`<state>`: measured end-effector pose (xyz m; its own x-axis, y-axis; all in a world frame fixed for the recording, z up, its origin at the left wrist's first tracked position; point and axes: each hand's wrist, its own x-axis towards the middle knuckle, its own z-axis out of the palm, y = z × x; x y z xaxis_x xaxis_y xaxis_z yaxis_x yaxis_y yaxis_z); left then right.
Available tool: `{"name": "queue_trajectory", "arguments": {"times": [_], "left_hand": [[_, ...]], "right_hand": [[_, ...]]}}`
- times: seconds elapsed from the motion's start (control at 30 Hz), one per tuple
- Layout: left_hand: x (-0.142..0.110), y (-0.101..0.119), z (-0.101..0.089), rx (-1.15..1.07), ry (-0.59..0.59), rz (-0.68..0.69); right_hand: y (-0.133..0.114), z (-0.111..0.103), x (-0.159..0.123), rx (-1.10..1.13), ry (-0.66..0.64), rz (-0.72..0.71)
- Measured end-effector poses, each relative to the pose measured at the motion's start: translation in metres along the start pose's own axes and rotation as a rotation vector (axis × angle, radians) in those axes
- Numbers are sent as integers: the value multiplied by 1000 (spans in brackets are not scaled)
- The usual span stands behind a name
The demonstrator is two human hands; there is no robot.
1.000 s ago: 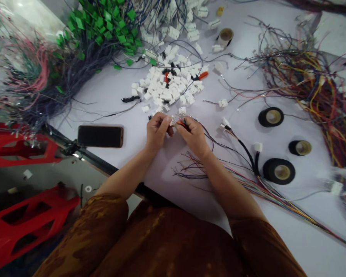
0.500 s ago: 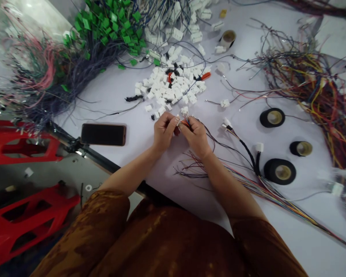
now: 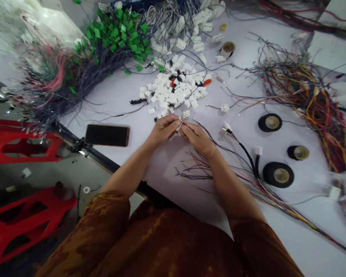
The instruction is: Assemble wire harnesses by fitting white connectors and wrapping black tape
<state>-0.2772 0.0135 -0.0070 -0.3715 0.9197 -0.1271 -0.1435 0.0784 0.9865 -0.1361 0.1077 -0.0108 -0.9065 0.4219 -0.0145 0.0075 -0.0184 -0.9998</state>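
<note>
Our left hand (image 3: 165, 130) and right hand (image 3: 198, 137) are covering most of a small piece (image 3: 180, 120) and thin wires (image 3: 185, 122), and we are finding both too small to identify. Our right forearm (image 3: 230, 184) is hiding a stretch of the multicoloured wire bundle (image 3: 302, 220), which is running off the right edge. The left edge is cutting off two red plastic stools (image 3: 57, 207); translucent plastic (image 3: 53, 23) at far left is looking blurred.

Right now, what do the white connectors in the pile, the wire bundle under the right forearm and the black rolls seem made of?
Connectors: likely moulded plastic, low-gloss; opaque, boxy white shapes.
Bundle: probably metal wire in plastic; smooth coloured jackets, glinting tips.
Rolls: tape, dull black, cloth or vinyl, can't tell; tan cores look like cardboard.
</note>
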Motion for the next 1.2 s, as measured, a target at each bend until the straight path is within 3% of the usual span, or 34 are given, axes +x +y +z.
{"name": "queue_trajectory", "arguments": {"times": [0.37, 0.57, 0.8, 0.93, 1.0, 1.2], "left_hand": [[-2, 1, 1, -24, 45, 35], [-5, 0, 2, -57, 64, 8], [-7, 1, -1, 2, -48, -33], [-8, 2, 1, -19, -42, -49], [-8, 1, 2, -22, 0, -41], [-10, 0, 5, -15, 115, -35]], "right_hand": [[-4, -4, 0, 51, -78, 52], [-9, -1, 0, 138, 68, 73], [-17, -8, -1, 77, -64, 107], [-14, -9, 0, 70, -108, 117], [-12, -8, 0, 83, -77, 134], [-2, 2, 0, 53, 248, 68]]}}
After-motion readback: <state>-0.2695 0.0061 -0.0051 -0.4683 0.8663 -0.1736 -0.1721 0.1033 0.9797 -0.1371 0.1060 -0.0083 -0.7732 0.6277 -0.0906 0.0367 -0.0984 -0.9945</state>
